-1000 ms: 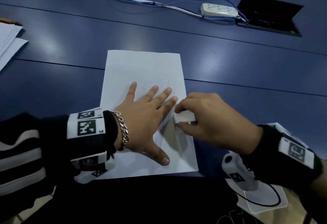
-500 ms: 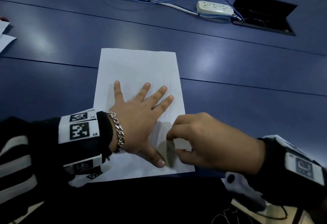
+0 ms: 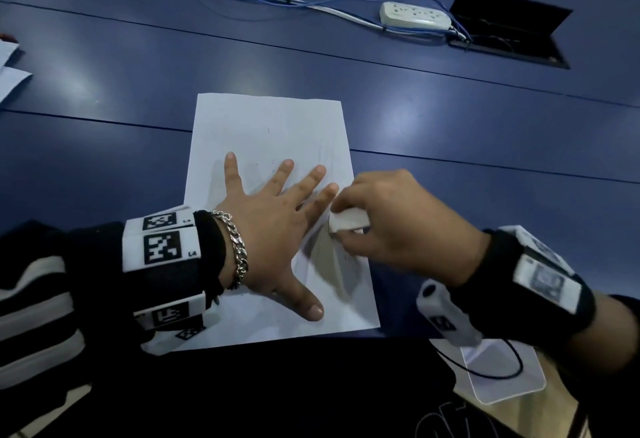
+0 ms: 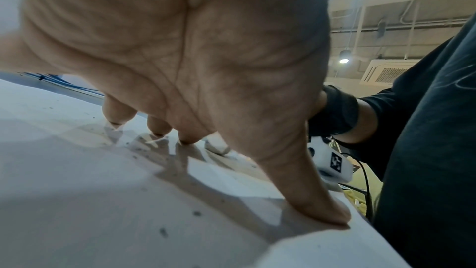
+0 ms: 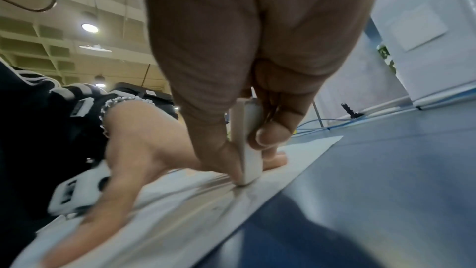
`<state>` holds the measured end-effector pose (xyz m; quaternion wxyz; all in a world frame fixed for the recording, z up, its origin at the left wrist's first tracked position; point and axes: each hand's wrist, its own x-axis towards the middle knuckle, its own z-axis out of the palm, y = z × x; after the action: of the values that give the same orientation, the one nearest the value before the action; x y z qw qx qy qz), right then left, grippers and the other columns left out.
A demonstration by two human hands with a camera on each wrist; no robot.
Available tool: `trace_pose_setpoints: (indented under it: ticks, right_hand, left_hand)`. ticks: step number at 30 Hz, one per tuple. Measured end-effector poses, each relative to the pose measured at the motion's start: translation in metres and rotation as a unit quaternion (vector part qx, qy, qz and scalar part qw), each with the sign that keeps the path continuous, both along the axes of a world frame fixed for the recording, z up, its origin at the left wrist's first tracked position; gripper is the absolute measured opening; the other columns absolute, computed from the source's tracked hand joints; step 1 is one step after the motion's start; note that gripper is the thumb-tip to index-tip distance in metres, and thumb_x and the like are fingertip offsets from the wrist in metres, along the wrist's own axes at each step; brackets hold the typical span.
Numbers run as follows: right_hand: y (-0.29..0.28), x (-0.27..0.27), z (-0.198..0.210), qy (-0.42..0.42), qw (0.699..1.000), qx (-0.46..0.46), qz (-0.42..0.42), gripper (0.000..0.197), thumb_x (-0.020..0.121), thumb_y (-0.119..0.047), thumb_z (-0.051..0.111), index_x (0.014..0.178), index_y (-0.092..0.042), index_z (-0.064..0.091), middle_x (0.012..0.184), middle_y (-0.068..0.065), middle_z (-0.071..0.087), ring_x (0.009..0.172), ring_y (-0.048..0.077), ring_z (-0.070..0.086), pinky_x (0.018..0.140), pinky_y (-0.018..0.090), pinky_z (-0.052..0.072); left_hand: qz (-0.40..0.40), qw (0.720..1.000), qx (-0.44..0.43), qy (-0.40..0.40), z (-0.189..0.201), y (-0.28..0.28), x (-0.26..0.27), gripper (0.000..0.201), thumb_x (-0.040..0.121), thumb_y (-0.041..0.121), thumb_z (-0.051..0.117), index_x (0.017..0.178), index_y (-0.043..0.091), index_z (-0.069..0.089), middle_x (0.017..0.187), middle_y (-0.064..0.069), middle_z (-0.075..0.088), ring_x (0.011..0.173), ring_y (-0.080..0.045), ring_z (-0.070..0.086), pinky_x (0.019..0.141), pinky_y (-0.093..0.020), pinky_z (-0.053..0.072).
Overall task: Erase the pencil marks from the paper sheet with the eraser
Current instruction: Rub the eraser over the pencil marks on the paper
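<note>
We note the right hand [image 3: 398, 226] pinching the white eraser [image 3: 347, 221], tip on the paper sheet [image 3: 266, 132] near its right edge; left hand [image 3: 273, 229] flat, fingers spread, just left of the grip.

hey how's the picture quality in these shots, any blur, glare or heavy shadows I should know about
Head view: dim overall, soft glare patches on the blue table, a dark shadow on the paper sheet under the right hand. Left wrist view: the left hand fills the frame, wide-angle stretched, finger shadows on the sheet. Right wrist view: streaky motion blur on the sheet, eraser fairly sharp, ceiling lights bright.
</note>
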<state>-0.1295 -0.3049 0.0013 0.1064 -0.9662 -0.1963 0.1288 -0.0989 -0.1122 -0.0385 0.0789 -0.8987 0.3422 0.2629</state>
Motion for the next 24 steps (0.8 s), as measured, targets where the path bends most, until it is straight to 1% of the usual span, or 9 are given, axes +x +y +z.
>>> trace_pose_setpoints:
  ticks: [2,5,9,11,13,15,17,21,24]
  right_hand:
    - [0.005,-0.018,0.000,0.022,0.999,-0.004,0.047,0.025,0.082,-0.034,0.065,0.104,-0.023,0.069,0.095,-0.001,0.062,0.084,0.024,0.062,0.077,0.041,0.055]
    - [0.006,-0.045,0.008,0.125,0.988,-0.008,0.095,0.028,0.085,-0.038,0.064,0.111,-0.030,0.069,0.101,-0.007,0.063,0.087,0.016,0.063,0.078,0.029,0.053]
    - [-0.020,-0.032,0.016,0.012,0.998,0.049,-0.028,0.022,0.079,-0.039,0.070,0.101,-0.034,0.073,0.090,-0.014,0.068,0.081,0.007,0.064,0.074,0.016,0.045]
    - [-0.033,-0.034,0.024,-0.031,0.988,0.106,-0.106,0.017,0.079,-0.037,0.073,0.096,-0.037,0.073,0.085,-0.018,0.068,0.080,0.002,0.063,0.070,0.012,0.043]
    - [-0.041,-0.043,0.026,-0.039,0.980,0.135,-0.143,0.018,0.079,-0.035,0.077,0.096,-0.039,0.074,0.086,-0.023,0.068,0.079,-0.001,0.064,0.071,0.009,0.043]
    - [-0.044,-0.048,0.022,-0.023,0.980,0.130,-0.151,0.020,0.080,-0.034,0.077,0.099,-0.041,0.074,0.092,-0.024,0.068,0.081,0.000,0.065,0.072,0.009,0.044]
    - [-0.043,-0.047,0.016,-0.004,0.984,0.115,-0.137,0.021,0.084,-0.038,0.074,0.104,-0.043,0.073,0.100,-0.024,0.065,0.083,0.001,0.065,0.076,0.013,0.046]
    - [-0.036,-0.037,0.012,0.031,0.994,0.071,-0.081,0.029,0.090,-0.045,0.068,0.118,-0.040,0.070,0.103,-0.021,0.064,0.086,0.005,0.064,0.080,0.017,0.048]
    - [-0.022,-0.030,0.007,0.012,0.998,0.051,-0.018,0.032,0.089,-0.043,0.071,0.118,-0.031,0.072,0.101,-0.016,0.067,0.090,0.004,0.061,0.079,0.011,0.043]
  left_hand:
    - [0.002,1.000,0.005,0.000,0.002,-0.001,0.000,0.160,0.039,0.112,0.042,0.151,0.032,-0.040,0.162,0.009,-0.043,0.154,-0.031,-0.030,0.103,-0.089,-0.010]
    - [0.000,1.000,0.008,0.000,0.004,-0.002,0.001,0.163,0.037,0.112,0.043,0.151,0.032,-0.040,0.163,0.008,-0.042,0.154,-0.031,-0.029,0.104,-0.088,-0.011]
    - [-0.014,1.000,-0.018,-0.004,0.006,0.005,0.001,0.157,0.043,0.110,0.044,0.154,0.032,-0.036,0.165,0.010,-0.036,0.156,-0.029,-0.026,0.111,-0.080,-0.013]
    - [-0.010,0.998,-0.056,0.026,0.011,0.010,0.006,0.153,0.051,0.104,0.053,0.155,0.033,-0.034,0.168,0.014,-0.029,0.157,-0.023,-0.022,0.121,-0.067,-0.010]
    - [0.003,0.991,-0.112,0.072,0.018,0.017,0.013,0.146,0.060,0.095,0.062,0.158,0.035,-0.028,0.171,0.013,-0.018,0.159,-0.014,-0.012,0.129,-0.047,-0.001]
    - [0.005,0.984,-0.161,0.079,0.023,0.023,0.023,0.131,0.072,0.085,0.063,0.163,0.034,-0.016,0.173,0.010,-0.004,0.158,-0.008,0.001,0.127,-0.027,0.007]
    - [-0.002,0.983,-0.178,0.050,0.026,0.026,0.034,0.114,0.085,0.075,0.061,0.166,0.031,-0.005,0.173,0.009,0.005,0.156,-0.007,0.010,0.122,-0.019,0.009]
    - [-0.035,0.990,-0.134,0.040,0.026,0.019,0.043,0.108,0.091,0.065,0.063,0.165,0.030,-0.007,0.173,0.007,-0.014,0.159,-0.013,-0.007,0.125,-0.028,0.002]
    - [-0.061,0.995,-0.065,0.044,0.019,0.009,0.029,0.135,0.073,0.087,0.063,0.163,0.026,-0.017,0.169,0.001,-0.030,0.157,-0.024,-0.021,0.129,-0.048,-0.005]
